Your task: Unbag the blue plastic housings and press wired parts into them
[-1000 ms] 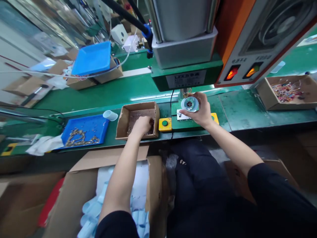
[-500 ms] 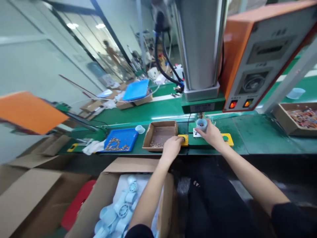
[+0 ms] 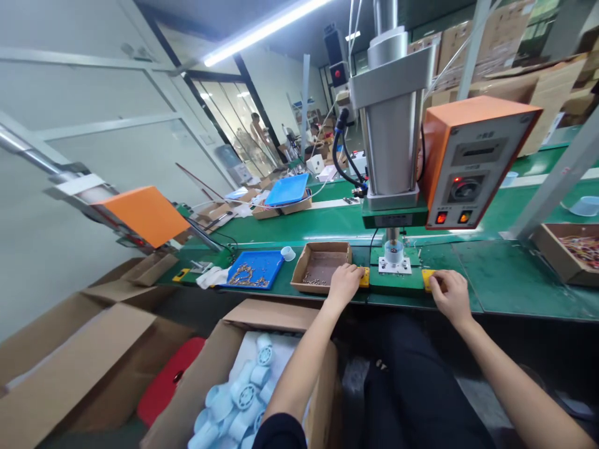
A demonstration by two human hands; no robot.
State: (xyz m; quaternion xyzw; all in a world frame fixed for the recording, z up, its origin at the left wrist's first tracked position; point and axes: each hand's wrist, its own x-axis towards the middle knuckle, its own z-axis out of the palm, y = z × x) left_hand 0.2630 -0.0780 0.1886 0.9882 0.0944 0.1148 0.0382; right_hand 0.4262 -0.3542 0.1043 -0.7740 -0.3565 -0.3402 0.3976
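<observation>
Both hands press down empty: the left hand (image 3: 345, 282) covers the left yellow button box (image 3: 364, 277), the right hand (image 3: 450, 295) the right yellow button box (image 3: 427, 278), either side of a pale blue round part (image 3: 394, 252) seated under the press ram (image 3: 392, 236). Just left sit a cardboard tray (image 3: 322, 264) of small metal pieces and a blue tray (image 3: 255, 272). Below the green bench (image 3: 491, 274), a carton (image 3: 262, 324) holds more blue parts. Lettering on the orange control box (image 3: 472, 159) is too small to read.

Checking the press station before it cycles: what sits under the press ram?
A pale blue round part stands on a white plate on the green base. Inside the part cannot be seen. Both hands, left and right, cover the yellow buttons.
</observation>
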